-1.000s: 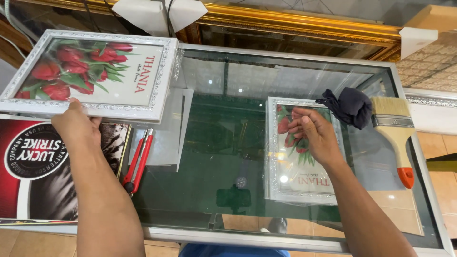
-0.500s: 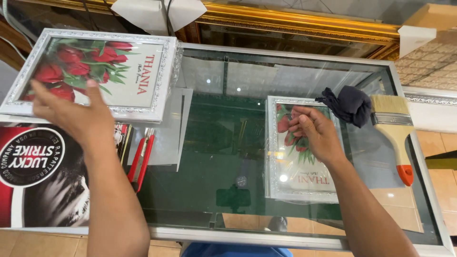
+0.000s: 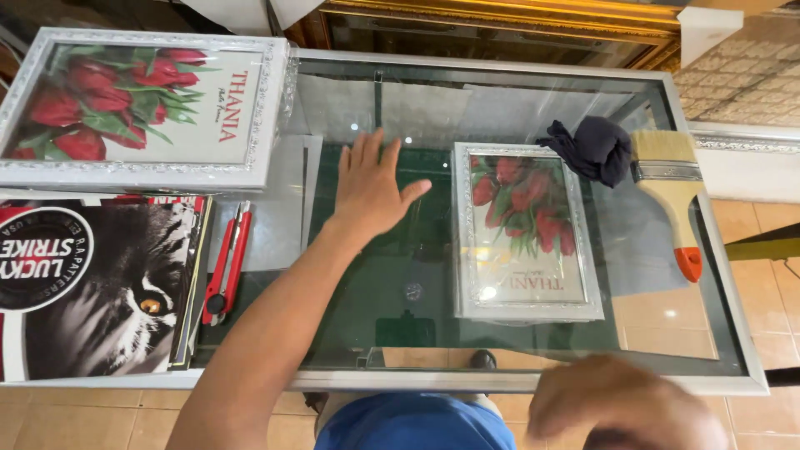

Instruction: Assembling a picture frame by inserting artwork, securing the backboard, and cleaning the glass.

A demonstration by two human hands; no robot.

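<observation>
Head view: left hand [image 3: 372,190] flat on the glass [image 3: 517,100], fingers spread, palm down, gripping nothing. Right hand [image 3: 625,404] low at the near edge, blurred, so cannot tell whether open or clenched; seems to hold nothing. Small frame [image 3: 523,233] with red tulips lies flat on the glass just right of the left hand, not touched by either hand. Dark cloth [image 3: 593,146] sits at its upper right corner, brush [image 3: 671,187] just beyond, bristles away, orange tip near. Large frame [image 3: 137,108] rests at the far left, red cutter [image 3: 227,262] below it beside a stack of prints [image 3: 92,283].

Judging from this, worth keeping the left palm flat and light, pressing evenly rather than at one spot, since glass smears and flexes. Better to slide with fingertips clear of the small frame's ornate edge, and to keep sleeve and wrist off the cutter. Cloth within easy reach for wiping marks left by the palm
</observation>
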